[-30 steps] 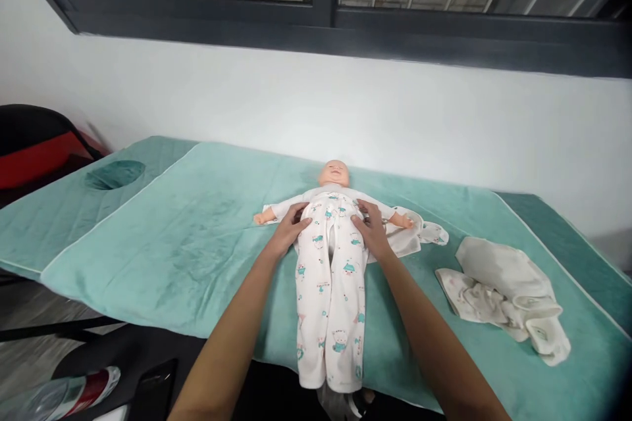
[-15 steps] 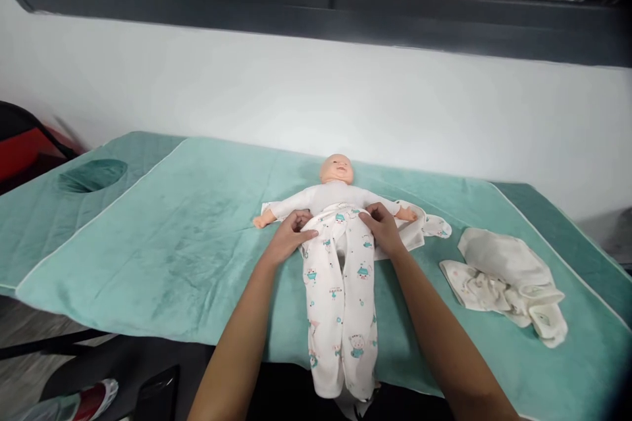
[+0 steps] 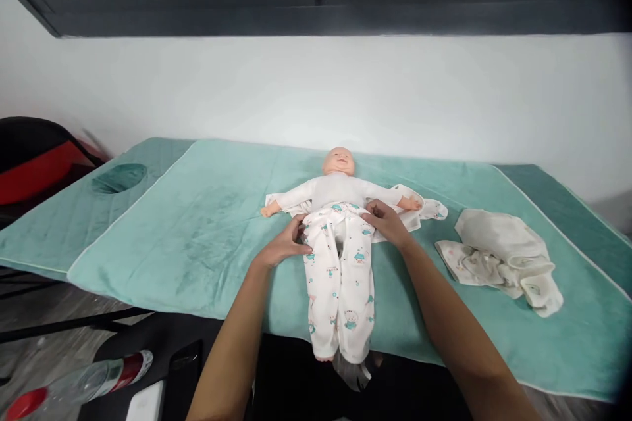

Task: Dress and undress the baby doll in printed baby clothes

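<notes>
A baby doll lies on its back on a teal towel, head toward the wall, arms spread. It wears a white top and white printed trousers. My left hand grips the trousers' waistband at the doll's left-side hip as I see it. My right hand pinches the waistband on the other side. The trouser legs hang over the near edge of the table. Another printed garment lies spread under the doll.
A crumpled white cloth pile lies on the towel to the right. A round hole shows in the teal bed cover at left. A red and black chair stands far left. A plastic bottle and a dark phone lie below.
Both hands have slid the trousers' waistband down the doll's body toward me, baring more of the white top. The view has shifted a little.
</notes>
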`<state>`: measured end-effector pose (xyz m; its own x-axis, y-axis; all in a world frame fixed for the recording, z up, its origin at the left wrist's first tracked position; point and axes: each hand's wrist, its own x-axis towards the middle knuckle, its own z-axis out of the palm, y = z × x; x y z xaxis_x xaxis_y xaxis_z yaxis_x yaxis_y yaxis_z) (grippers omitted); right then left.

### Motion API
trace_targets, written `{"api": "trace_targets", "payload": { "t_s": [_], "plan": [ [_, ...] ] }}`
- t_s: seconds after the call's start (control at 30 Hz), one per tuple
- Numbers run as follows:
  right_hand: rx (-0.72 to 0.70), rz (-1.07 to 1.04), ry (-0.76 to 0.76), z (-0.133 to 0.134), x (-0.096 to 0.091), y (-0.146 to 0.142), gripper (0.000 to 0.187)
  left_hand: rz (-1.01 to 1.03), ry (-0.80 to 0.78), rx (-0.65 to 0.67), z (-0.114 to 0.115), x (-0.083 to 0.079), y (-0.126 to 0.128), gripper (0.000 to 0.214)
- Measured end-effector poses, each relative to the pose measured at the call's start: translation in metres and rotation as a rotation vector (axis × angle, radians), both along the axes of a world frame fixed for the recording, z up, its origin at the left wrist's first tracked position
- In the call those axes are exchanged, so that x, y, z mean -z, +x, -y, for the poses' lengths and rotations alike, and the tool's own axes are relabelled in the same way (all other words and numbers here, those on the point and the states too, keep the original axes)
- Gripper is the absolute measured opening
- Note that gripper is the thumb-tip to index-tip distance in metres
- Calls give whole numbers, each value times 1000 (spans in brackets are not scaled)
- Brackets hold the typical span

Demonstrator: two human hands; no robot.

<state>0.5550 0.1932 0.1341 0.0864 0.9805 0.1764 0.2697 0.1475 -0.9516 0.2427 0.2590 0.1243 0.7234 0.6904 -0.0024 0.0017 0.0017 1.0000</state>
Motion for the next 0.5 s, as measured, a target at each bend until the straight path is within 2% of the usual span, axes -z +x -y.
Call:
{"api": "trace_targets", "payload": {
  "t_s": [0.13,0.3,0.4,0.5],
  "plan": [
    [-119,104,101,7,-1,1,48,-50,29,-81,3,3,2,79],
    [-31,278,248,24,-1,-10,47,-150,214,-162,9,5,5,43],
    [10,341,237,35,-2,-18,47,-146,338,-248,20,7,7,30],
    [22,330,149,40,-2,-24,52,-192,381,-389,32,14,13,25]
  ]
}}
